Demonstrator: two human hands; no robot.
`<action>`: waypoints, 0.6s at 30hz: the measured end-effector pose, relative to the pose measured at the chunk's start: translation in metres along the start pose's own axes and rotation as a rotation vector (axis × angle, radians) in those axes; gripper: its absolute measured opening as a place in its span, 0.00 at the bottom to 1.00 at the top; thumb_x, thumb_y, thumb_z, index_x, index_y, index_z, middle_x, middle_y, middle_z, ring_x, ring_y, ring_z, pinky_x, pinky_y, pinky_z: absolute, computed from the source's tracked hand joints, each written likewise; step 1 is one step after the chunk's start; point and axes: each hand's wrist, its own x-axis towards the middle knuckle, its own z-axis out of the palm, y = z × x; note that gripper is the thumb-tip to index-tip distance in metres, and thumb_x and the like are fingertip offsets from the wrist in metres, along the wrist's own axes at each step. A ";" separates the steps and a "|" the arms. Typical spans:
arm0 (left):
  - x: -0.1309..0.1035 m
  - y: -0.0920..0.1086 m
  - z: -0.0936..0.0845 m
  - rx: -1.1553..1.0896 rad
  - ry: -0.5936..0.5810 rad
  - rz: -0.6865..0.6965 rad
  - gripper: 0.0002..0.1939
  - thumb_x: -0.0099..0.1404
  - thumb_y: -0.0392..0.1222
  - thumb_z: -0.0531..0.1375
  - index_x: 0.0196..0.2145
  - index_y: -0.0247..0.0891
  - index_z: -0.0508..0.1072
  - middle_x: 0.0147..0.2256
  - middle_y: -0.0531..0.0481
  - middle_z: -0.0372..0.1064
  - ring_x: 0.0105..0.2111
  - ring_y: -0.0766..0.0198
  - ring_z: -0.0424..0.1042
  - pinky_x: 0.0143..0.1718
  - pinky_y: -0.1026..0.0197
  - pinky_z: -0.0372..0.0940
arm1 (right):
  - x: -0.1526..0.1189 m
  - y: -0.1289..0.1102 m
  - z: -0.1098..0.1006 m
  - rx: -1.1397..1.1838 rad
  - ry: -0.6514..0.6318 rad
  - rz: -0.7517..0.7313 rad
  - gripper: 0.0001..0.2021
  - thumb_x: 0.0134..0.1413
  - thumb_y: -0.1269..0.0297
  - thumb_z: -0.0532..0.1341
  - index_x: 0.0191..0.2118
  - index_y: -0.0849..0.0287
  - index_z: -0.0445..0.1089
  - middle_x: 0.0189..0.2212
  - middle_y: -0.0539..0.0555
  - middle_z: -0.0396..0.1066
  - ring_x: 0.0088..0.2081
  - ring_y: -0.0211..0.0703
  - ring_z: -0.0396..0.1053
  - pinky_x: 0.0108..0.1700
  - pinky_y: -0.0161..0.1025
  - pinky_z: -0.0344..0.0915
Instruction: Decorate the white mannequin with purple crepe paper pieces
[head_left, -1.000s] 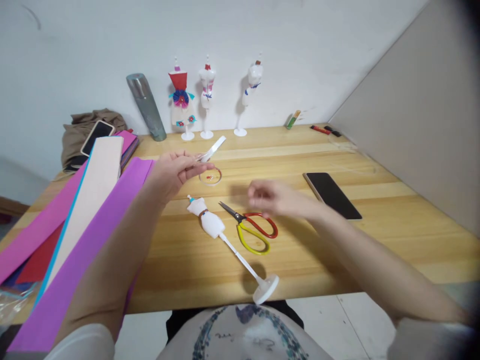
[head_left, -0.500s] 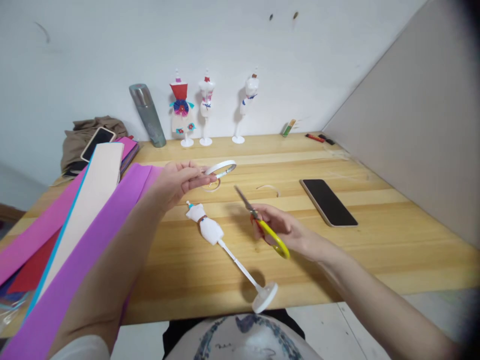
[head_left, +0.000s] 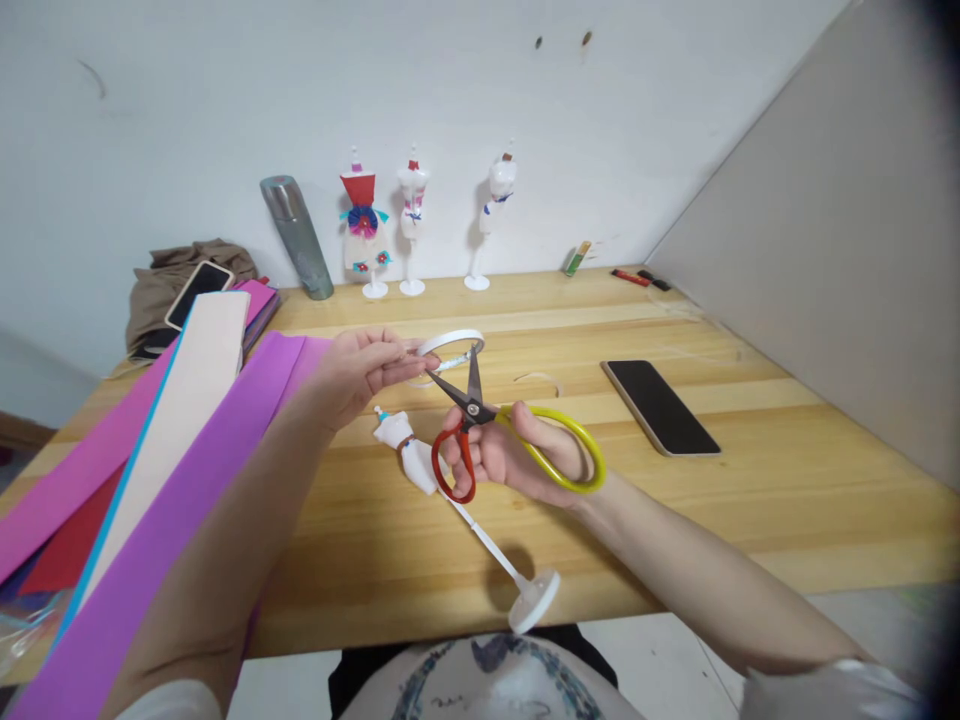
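Note:
My left hand [head_left: 373, 365] pinches a roll of narrow white tape [head_left: 450, 336] above the middle of the table. In my right hand [head_left: 517, 455] are scissors [head_left: 474, 408] with one red and one yellow handle. Their blades are spread apart, with the tips right by the tape roll and the left fingertips; whether they touch the tape I cannot tell. Below both hands a small white dress form [head_left: 415, 462] lies on its side, a brown band at its waist. The red handle hides part of its body, and its round base points toward me.
Several upright dress forms [head_left: 412, 200] line the wall beside a thermos flask [head_left: 298, 240]. Long coloured sheets [head_left: 172, 450] cover the left side. A phone [head_left: 660, 408] lies at right. A thin curled strip [head_left: 541, 380] and a green glue stick [head_left: 577, 259] are farther back.
My right hand has moved left and turned, bringing the scissors up to the tape roll. Their blades and handles have opened wide. My left hand stays nearly in place.

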 end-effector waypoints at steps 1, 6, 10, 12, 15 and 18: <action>0.000 0.000 0.000 0.001 -0.007 -0.003 0.10 0.55 0.35 0.69 0.21 0.33 0.73 0.34 0.41 0.80 0.40 0.56 0.81 0.51 0.60 0.74 | 0.001 0.000 0.000 0.002 0.011 -0.004 0.32 0.51 0.33 0.63 0.48 0.58 0.67 0.37 0.55 0.72 0.33 0.45 0.74 0.41 0.44 0.68; 0.003 -0.002 -0.002 0.000 -0.003 -0.009 0.12 0.55 0.36 0.70 0.21 0.33 0.72 0.33 0.41 0.79 0.42 0.57 0.81 0.50 0.62 0.73 | 0.005 0.002 0.004 -0.008 0.078 -0.015 0.33 0.49 0.33 0.65 0.48 0.59 0.68 0.35 0.54 0.73 0.30 0.45 0.73 0.37 0.43 0.68; 0.005 -0.005 -0.001 -0.003 0.019 0.006 0.12 0.54 0.36 0.71 0.22 0.33 0.71 0.33 0.42 0.79 0.42 0.56 0.81 0.50 0.61 0.74 | 0.005 0.001 0.007 -0.019 0.118 -0.026 0.33 0.48 0.33 0.66 0.47 0.59 0.68 0.34 0.54 0.73 0.28 0.44 0.73 0.35 0.43 0.68; 0.005 -0.007 0.000 -0.004 0.019 0.014 0.12 0.53 0.37 0.71 0.22 0.33 0.72 0.34 0.41 0.79 0.42 0.55 0.81 0.50 0.59 0.74 | 0.006 -0.001 0.008 -0.025 0.135 -0.036 0.32 0.49 0.34 0.66 0.46 0.59 0.68 0.33 0.54 0.73 0.28 0.44 0.73 0.34 0.42 0.68; 0.003 -0.010 0.004 -0.009 0.006 0.016 0.12 0.51 0.38 0.72 0.22 0.33 0.72 0.36 0.40 0.80 0.42 0.55 0.80 0.52 0.56 0.73 | 0.009 -0.002 0.010 -0.054 0.163 -0.046 0.29 0.50 0.37 0.66 0.43 0.59 0.67 0.31 0.52 0.72 0.26 0.43 0.73 0.33 0.42 0.69; 0.002 -0.013 0.008 -0.018 -0.011 0.013 0.14 0.49 0.40 0.73 0.23 0.33 0.72 0.37 0.40 0.80 0.42 0.55 0.80 0.53 0.55 0.72 | 0.015 -0.001 0.010 -0.091 0.195 -0.063 0.28 0.53 0.36 0.64 0.43 0.59 0.67 0.29 0.51 0.71 0.25 0.42 0.73 0.30 0.41 0.70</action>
